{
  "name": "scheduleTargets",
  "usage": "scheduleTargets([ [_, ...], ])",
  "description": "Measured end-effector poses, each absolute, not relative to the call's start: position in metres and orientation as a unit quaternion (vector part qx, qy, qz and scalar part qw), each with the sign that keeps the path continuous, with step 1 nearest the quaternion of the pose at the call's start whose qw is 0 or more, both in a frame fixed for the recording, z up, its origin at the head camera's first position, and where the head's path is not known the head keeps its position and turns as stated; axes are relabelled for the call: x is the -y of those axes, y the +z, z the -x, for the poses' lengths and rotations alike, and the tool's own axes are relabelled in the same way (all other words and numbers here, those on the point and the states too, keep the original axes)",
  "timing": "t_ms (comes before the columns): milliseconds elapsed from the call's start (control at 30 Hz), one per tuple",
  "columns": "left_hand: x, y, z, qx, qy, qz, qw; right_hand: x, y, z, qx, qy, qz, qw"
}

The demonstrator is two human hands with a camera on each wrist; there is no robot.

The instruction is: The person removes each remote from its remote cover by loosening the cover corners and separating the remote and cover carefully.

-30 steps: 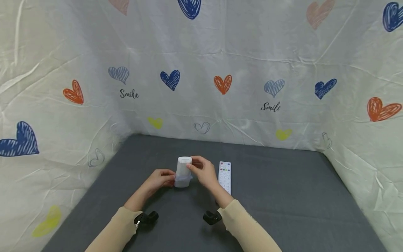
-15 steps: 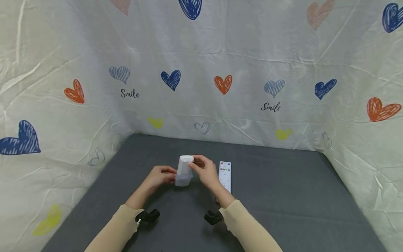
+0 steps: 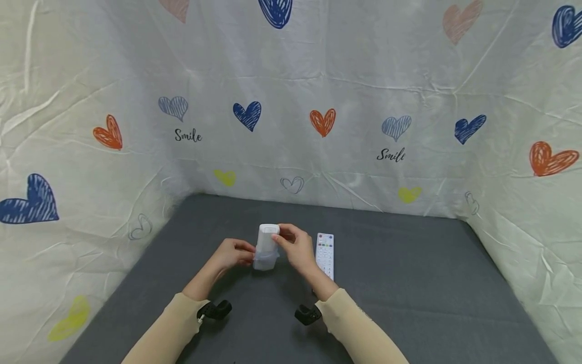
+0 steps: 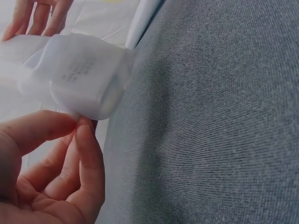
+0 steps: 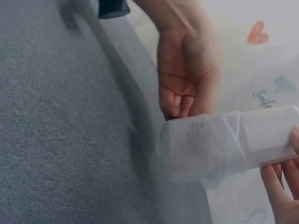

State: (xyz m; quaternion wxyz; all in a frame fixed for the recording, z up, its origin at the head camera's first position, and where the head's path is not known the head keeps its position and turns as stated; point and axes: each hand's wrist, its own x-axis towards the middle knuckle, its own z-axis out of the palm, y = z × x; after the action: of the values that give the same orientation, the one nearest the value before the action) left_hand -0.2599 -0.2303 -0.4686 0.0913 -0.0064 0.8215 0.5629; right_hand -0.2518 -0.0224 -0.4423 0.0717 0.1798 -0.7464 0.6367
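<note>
In the head view a white remote control [image 3: 265, 238] stands upright, its lower part inside a translucent plastic sleeve [image 3: 265, 261]. My right hand [image 3: 295, 247] grips the remote's upper end between thumb and fingers. At the sleeve's left side, my left hand [image 3: 231, 254] pinches its edge with thumb and forefinger; the left wrist view shows this pinch under the sleeve [image 4: 88, 77]. Printed text shows through the sleeve [image 5: 189, 149] in the right wrist view. Above the sleeve, the bare part of the remote [image 5: 268, 135] has a ridged lid mark.
A second white remote control [image 3: 325, 253] with many buttons lies on the dark grey cloth [image 3: 409, 283], just right of my right hand and partly hidden by the forearm. White curtains [image 3: 291, 151] with heart prints enclose the back and sides.
Both hands, with the remote control and its sleeve, have shifted very slightly right and up. The grip of each hand looks the same, and the second remote has stayed in place.
</note>
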Motion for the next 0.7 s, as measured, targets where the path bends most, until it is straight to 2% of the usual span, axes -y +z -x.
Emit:
scheduleTargets([
  [367,0.2303,-0.4701,0.261,-0.83,0.549,0.014,0.097,0.0246,-0.4461,0.2562,0.752,0.632,-0.163,0.094],
  [700,0.2271,-0.4685,0.2562,-0.832,0.544,0.031,0.106,0.0231,-0.446,0.256,0.76,0.626,-0.154,0.08],
])
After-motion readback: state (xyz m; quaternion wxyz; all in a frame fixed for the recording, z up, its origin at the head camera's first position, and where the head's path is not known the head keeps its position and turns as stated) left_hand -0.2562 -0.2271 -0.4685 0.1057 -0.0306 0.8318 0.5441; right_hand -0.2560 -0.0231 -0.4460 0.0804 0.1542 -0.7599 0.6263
